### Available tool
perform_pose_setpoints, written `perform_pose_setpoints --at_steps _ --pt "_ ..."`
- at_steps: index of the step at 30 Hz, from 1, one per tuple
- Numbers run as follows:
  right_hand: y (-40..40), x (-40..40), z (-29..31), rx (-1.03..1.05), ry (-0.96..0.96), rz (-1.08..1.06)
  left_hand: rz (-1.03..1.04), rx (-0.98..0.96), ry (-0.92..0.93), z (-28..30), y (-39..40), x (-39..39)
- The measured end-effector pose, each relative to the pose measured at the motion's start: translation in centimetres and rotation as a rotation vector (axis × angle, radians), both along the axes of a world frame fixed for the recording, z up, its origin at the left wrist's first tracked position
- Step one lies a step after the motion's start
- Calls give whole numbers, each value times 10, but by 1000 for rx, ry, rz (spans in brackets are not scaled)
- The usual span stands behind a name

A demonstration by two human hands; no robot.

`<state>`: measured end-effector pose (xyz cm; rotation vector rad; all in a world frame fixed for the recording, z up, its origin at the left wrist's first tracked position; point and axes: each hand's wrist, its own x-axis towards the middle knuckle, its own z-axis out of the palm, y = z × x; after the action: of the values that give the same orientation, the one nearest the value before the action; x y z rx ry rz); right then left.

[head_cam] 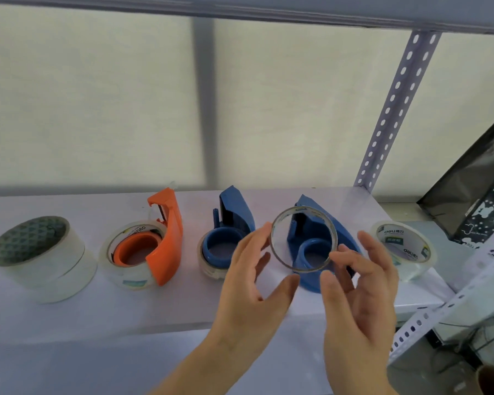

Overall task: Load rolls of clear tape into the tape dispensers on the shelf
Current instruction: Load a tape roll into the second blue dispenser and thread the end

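From the head view we saw both hands raised over the front of the white shelf, with a thin, nearly spent clear tape ring between them. The left hand pinched the ring's lower left rim between thumb and forefinger, its other fingers loosely spread. The right hand curled its fingertips onto the ring's lower right rim, thumb just below it. The ring was held tilted above the shelf, in front of the right blue dispenser, whose round hub showed through it and carried no roll.

To the left stood a second blue dispenser with a roll of clear tape around its hub, and further left an orange dispenser, loaded with a fuller clear roll. At the far left we saw two white tape rolls stacked, the upper one shifted off the lower. A fresh clear roll with a printed core leaned near the shelf's right end, just beside the right blue dispenser. A perforated metal upright rose behind it, and a dark patterned bag stood beyond.
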<state>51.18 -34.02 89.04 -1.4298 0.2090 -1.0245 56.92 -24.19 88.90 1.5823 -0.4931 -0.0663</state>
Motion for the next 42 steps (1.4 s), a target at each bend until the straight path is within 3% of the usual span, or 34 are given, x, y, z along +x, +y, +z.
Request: perform_pose_setpoints --at_steps 3,6,10,18,23,27,32,37,42 --pt "3 8 14 359 22 160 86 -25 -92 5 14 3" --pt "9 17 22 452 81 300 133 -54 -156 8 35 9" --pt "31 25 28 374 102 391 185 -62 -199 15 64 14" --pt "98 54 37 108 -13 818 362 -293 -122 30 136 33" --pt "152 92 38 10 142 972 632 -319 -80 42 188 50" --pt "187 115 30 61 272 1089 722 -309 36 41 212 61" --pt "204 122 27 85 337 1117 781 -212 95 36 230 67" --pt "209 122 27 100 395 1065 715 -363 216 33 238 71" --pt "215 122 24 143 393 1025 690 -347 220 27 246 76"
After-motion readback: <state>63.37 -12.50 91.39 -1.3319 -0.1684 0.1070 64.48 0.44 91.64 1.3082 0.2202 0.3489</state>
